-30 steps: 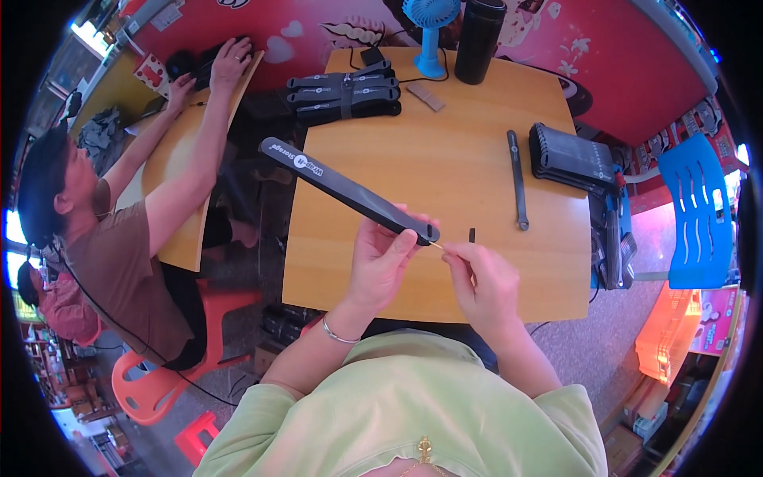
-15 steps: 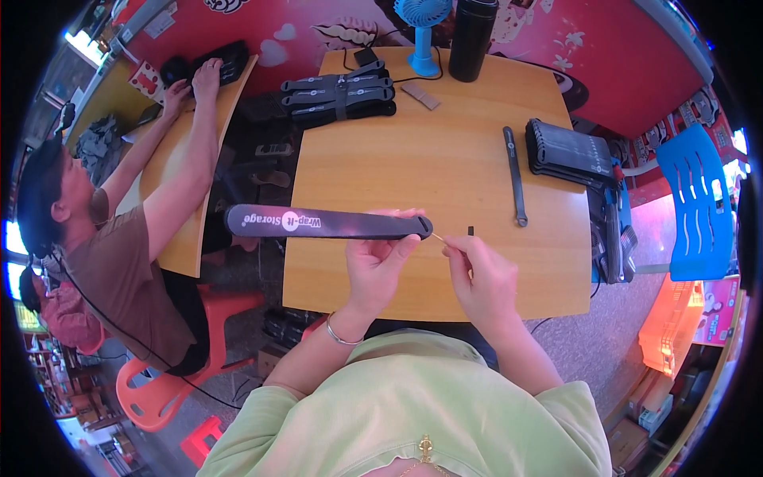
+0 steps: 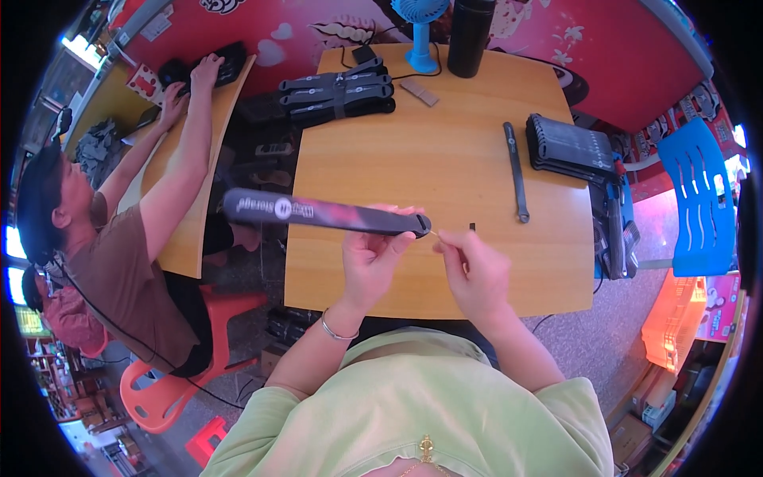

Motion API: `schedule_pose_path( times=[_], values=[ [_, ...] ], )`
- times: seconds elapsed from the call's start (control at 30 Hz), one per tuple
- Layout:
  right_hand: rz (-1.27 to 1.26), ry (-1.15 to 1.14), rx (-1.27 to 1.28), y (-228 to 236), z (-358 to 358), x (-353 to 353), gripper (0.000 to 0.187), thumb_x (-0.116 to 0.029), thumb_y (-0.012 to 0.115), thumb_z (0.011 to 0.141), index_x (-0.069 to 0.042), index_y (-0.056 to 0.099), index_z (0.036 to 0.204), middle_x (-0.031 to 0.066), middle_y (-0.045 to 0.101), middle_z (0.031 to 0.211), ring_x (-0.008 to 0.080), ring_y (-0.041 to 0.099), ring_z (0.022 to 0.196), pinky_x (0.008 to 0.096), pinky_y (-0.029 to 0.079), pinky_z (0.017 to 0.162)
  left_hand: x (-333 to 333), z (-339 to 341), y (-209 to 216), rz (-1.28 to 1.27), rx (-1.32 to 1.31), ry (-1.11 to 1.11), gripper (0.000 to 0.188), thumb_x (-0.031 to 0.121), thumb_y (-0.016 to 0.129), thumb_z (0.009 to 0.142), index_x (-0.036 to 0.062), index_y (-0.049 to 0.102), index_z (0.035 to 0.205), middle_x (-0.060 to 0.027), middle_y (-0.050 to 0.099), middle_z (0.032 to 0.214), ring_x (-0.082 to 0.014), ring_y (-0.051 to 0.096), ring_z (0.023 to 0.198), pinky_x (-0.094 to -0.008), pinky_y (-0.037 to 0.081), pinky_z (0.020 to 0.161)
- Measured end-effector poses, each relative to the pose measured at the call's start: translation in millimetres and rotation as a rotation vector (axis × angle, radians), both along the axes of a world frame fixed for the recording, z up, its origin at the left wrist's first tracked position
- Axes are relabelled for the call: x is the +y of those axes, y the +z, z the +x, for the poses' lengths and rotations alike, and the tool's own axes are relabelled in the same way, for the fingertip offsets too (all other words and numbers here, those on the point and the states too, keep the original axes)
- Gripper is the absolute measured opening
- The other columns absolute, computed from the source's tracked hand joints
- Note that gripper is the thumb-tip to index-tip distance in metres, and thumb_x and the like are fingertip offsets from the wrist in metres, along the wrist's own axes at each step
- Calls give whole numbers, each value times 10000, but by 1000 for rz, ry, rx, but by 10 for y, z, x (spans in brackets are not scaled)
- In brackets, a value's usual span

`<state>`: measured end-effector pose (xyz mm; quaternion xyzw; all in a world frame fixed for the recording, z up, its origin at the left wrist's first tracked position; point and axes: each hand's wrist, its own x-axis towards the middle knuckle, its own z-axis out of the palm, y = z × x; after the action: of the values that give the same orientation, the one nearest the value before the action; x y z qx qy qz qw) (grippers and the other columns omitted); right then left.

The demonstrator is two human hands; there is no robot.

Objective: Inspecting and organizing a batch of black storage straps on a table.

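Out in front of my chest, my left hand point(image 3: 369, 266) holds a black storage strap point(image 3: 302, 210) near its right end, fingers behind and thumb in front. The strap sticks out to the left, past the table's edge, with pale print on its face and a hole at the gripped end. Close to that hole, my right hand point(image 3: 477, 270) pinches a thin yellowish stick-like piece point(image 3: 434, 233), its tip at the strap's end. Whether the tip passes through the hole is too small to tell. Beyond my right hand, a small black piece point(image 3: 473, 226) lies on the table.
On the wooden table point(image 3: 429, 159) lie a single strap point(image 3: 517, 175), a strap stack point(image 3: 568, 147) at right and a tied strap bundle point(image 3: 338, 94) at far left. A blue fan point(image 3: 421, 40) and black tumbler point(image 3: 469, 40) stand behind. Another person point(image 3: 127, 262) sits at left.
The strap's free left end has swung upward and looks blurred, so the strap tilts more. My right hand has shifted slightly left and up, still pinching.
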<state>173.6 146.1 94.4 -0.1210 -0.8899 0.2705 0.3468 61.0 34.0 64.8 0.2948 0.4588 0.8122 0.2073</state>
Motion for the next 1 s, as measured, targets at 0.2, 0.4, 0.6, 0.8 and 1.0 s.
schedule_pose_path(
  times=[0.2,0.4,0.6,0.8,1.0],
  values=[
    [-1134,141,-160,13,-2,15,81,-45,581,863,-40,550,937,63,649,739,119,611,631,247,448,530,31,17,-7,23,314,88,320,-59,601,829,9,477,1116,-150,569,1128,-259,567,1073,-353,474,914],
    [-914,71,-48,65,-9,-65,124,-42,560,881,-26,556,1003,70,653,774,95,608,662,219,450,565,-10,-6,25,43,-15,-68,314,-56,590,837,5,476,1122,-148,568,1126,-238,570,1069,-335,470,919],
    [-593,101,-16,30,-46,-32,144,-1,585,844,-16,601,987,114,664,827,155,667,751,253,504,619,-43,-193,109,-164,-182,-316,404,45,566,883,-13,419,1255,-148,604,1069,-226,602,1004,-365,491,899],
    [-574,75,-77,53,-103,2,112,-10,593,841,-3,597,952,142,658,802,208,676,726,280,519,606,86,-7,125,-180,-319,-216,572,67,609,860,1,335,1357,-134,601,1056,-184,606,957,-323,522,825],
    [-609,154,-130,-22,-88,31,82,-25,579,854,4,599,928,129,660,781,188,669,698,273,509,591,14,-107,20,-243,-277,-277,588,-10,630,819,-14,360,1341,-115,599,1063,-157,596,937,-295,491,841]
  ],
)
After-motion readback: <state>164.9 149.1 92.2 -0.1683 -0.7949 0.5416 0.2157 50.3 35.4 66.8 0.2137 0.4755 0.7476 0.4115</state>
